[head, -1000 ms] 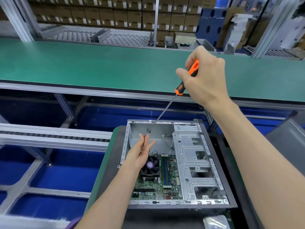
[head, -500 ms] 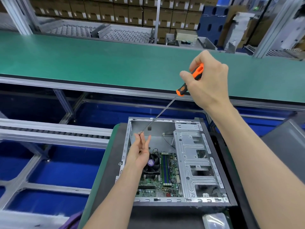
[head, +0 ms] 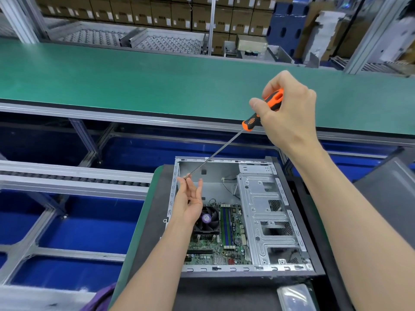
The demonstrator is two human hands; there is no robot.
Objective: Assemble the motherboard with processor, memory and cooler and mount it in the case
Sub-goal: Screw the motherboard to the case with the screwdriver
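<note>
right hand [head: 289,113] gripped screwdriver [head: 261,113] handle | left hand [head: 189,199] fingers relaxed, touching its tip | over open case [head: 289,221], motherboard [head: 224,241] inside

Left hand [head: 190,204] covers upper-left part of cooler fan [head: 207,221]; screwdriver [head: 226,144] tip at its fingertips too small to tell whether screw sits there. Right hand [head: 289,113] hides most of handle. Pale object [head: 294,297] cut off by bottom edge, blurred

Screwdriver [head: 224,151] tip now at left hand [head: 190,203] fingertips.
</note>
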